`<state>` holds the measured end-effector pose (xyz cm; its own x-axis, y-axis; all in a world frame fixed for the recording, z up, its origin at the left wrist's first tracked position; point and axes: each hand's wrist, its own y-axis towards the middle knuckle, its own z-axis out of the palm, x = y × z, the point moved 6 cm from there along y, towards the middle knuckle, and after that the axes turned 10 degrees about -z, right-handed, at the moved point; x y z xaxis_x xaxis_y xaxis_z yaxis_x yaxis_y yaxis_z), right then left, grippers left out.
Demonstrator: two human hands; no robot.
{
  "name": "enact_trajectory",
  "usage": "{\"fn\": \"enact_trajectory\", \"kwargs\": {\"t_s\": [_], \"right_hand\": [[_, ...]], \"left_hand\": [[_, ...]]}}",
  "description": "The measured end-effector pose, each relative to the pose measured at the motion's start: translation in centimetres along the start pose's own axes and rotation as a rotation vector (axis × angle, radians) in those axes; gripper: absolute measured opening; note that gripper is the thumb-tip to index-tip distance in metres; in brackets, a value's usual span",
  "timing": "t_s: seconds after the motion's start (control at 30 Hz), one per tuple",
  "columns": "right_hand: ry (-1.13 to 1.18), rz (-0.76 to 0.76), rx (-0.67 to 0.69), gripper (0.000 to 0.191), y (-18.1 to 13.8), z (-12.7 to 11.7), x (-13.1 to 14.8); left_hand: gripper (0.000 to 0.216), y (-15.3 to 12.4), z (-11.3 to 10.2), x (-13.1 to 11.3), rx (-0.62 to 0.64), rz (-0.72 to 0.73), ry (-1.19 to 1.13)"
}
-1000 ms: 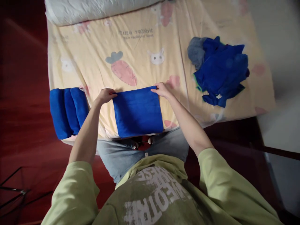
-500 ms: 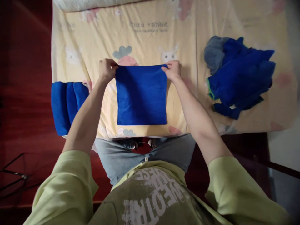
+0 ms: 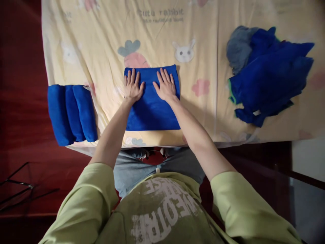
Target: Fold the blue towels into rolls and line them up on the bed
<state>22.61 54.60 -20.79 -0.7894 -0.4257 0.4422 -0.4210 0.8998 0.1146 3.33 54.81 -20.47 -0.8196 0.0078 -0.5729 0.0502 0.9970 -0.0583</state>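
Note:
A blue cloth point(image 3: 154, 113), folded into a near square, lies flat on the bed in front of me. My left hand point(image 3: 133, 86) rests palm down on its upper left part, fingers spread. On the upper right part, my right hand point(image 3: 165, 84) lies flat as well, with its fingers apart. Neither hand grips the cloth; both touch its top surface. The cloth's far edge shows just beyond my fingertips.
Several rolled blue cloths point(image 3: 73, 113) sit side by side at the bed's left edge. To the right is a loose heap of blue cloths point(image 3: 271, 78) with a grey cloth point(image 3: 238, 49). A patterned yellow sheet point(image 3: 154, 30) covers the bed. A thin black metal frame point(image 3: 30, 186) stands lower left.
Both hands have let go of the cloth's far corners and now press flat on it, closer together. The view has shifted, showing more of the rolled cloths.

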Motion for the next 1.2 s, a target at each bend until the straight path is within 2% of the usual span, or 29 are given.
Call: {"fn": "enact_trajectory", "kwargs": {"t_s": [0.13,0.23,0.33,0.43,0.5,0.6,0.7,0.87,0.97,1.1,1.2], "right_hand": [[0.033,0.051,-0.031,0.073,0.6,-1.0,-1.9],[0.044,0.039,-0.03,0.073,-0.8,-1.4,-0.5],[0.034,-0.019,-0.026,0.069,-4.8,-1.4,3.0],[0.021,-0.062,0.026,0.067,-10.5,-1.3,6.4],[0.027,-0.081,0.057,0.067,-14.3,-1.4,7.9],[0.019,-0.048,0.053,0.066,-18.8,-2.0,8.5],[0.011,-0.018,0.024,0.066,-21.9,-2.8,8.1],[0.033,-0.119,-0.019,0.065,-25.4,-3.4,7.4],[0.092,-0.159,-0.133,0.054,-26.7,-3.1,6.7],[0.183,-0.116,-0.394,0.046,-27.3,-2.5,5.3],[0.226,-0.096,-0.494,0.046,-27.1,-1.9,4.6]], "left_hand": [[0.078,-0.4,-1.7,0.8,-0.057,-0.106,-0.005],[0.077,-2.8,-1.4,-0.3,-0.089,-0.085,-0.013],[0.075,-7.9,0.1,-2.3,-0.057,-0.031,0.006],[0.072,-14.1,0.8,-3.3,-0.007,0.006,0.02],[0.07,-17.5,0.3,-2.9,-0.029,0.002,0.043],[0.069,-20.7,-0.8,-1.5,-0.044,0.003,0.058],[0.068,-22.4,-1.9,0.3,-0.036,-0.006,0.067],[0.066,-24.4,-3.3,3.0,0.024,0.038,0.037],[0.06,-25.2,-3.6,4.9,0.054,0.043,-0.049],[0.049,-25.1,-3.8,6.9,-0.07,0.024,-0.24],[0.04,-24.9,-3.5,7.7,-0.176,0.03,-0.357]]}}
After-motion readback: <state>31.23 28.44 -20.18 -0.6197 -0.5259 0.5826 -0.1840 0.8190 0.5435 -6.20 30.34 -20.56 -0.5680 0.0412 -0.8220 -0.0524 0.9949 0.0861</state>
